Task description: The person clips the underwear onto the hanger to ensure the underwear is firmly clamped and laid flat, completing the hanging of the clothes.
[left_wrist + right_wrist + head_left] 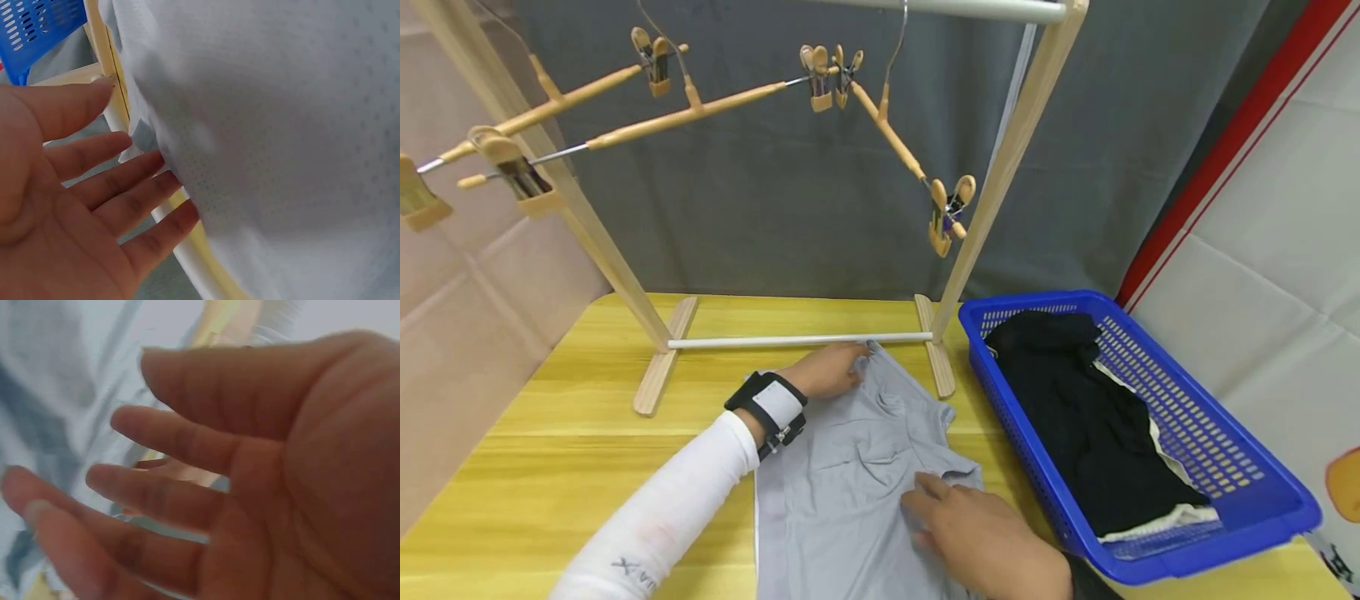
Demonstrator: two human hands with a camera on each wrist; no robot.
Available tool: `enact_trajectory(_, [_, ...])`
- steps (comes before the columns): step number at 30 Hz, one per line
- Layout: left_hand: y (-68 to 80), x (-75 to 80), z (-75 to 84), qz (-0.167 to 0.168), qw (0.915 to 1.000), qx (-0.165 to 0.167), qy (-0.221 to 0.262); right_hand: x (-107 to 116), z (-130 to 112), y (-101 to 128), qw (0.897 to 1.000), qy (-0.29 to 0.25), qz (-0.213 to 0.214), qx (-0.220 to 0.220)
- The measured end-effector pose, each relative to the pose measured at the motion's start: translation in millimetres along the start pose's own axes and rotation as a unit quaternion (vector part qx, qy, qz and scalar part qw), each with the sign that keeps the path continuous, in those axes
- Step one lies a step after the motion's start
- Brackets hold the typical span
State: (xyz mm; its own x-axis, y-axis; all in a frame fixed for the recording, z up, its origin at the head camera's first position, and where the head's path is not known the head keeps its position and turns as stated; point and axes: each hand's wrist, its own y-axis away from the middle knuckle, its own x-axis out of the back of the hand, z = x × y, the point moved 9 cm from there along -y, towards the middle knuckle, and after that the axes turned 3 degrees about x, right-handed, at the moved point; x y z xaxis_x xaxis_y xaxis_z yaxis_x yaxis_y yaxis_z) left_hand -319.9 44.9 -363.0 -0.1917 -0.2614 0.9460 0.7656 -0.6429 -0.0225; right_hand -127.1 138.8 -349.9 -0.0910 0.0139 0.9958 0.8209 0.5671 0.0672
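A light grey garment (850,483) lies spread on the wooden table, creased along its right side. At its far end my left hand (829,371) touches the edge near the rack's lower bar. The left wrist view shows that hand's fingers (153,247) extended, their tips against the perforated pale cloth (269,137). Over the garment's right side is my right hand (981,529), palm down. From the right wrist, its fingers (156,494) look spread and loosely bent, with nothing between them; whether they touch the cloth I cannot tell.
A wooden rack (1011,142) with a white lower bar (797,342) stands behind the garment. Hangers with wooden clips (951,217) dangle from it. To the right, a blue basket (1217,400) holds a black garment (1075,425) with pale edging.
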Motion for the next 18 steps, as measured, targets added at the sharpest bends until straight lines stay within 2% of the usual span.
enact_trajectory(2, [2.5, 6.2, 1.1, 0.006, 0.9999, 0.003, 0.014, 14.5, -5.7, 0.2, 0.999, 0.013, 0.042, 0.003])
enact_trajectory(4, [3.2, 17.8, 4.2, 0.026, 0.9991, 0.001, 0.032, 33.9, -10.2, 2.0, 0.995, 0.025, 0.100, -0.010])
enact_trajectory(7, [2.6, 48.4, 11.7, 0.086, 0.9925, -0.006, 0.088, 63.6, -11.2, 6.1, 0.982, 0.018, 0.180, -0.052])
enact_trajectory(9, [1.9, 73.2, 17.9, 0.139, 0.9823, -0.019, 0.124, 81.9, -10.3, 9.3, 0.971, 0.000, 0.227, -0.070])
enact_trajectory(11, [3.1, 98.8, 24.5, 0.198, 0.9669, -0.042, 0.155, 97.7, -9.2, 11.7, 0.960, -0.029, 0.269, -0.070])
enact_trajectory(13, [6.3, 124.5, 30.5, 0.257, 0.9466, -0.064, 0.184, 111.4, -9.5, 13.5, 0.949, -0.062, 0.307, -0.041])
enact_trajectory(16, [14.0, 159.4, 38.4, 0.331, 0.9117, -0.088, 0.227, 130.4, -13.4, 16.8, 0.928, -0.106, 0.356, 0.022])
enact_trajectory(18, [19.3, 177.8, 42.2, 0.362, 0.8946, -0.086, 0.248, 141.1, -18.1, 19.7, 0.913, -0.123, 0.385, 0.065])
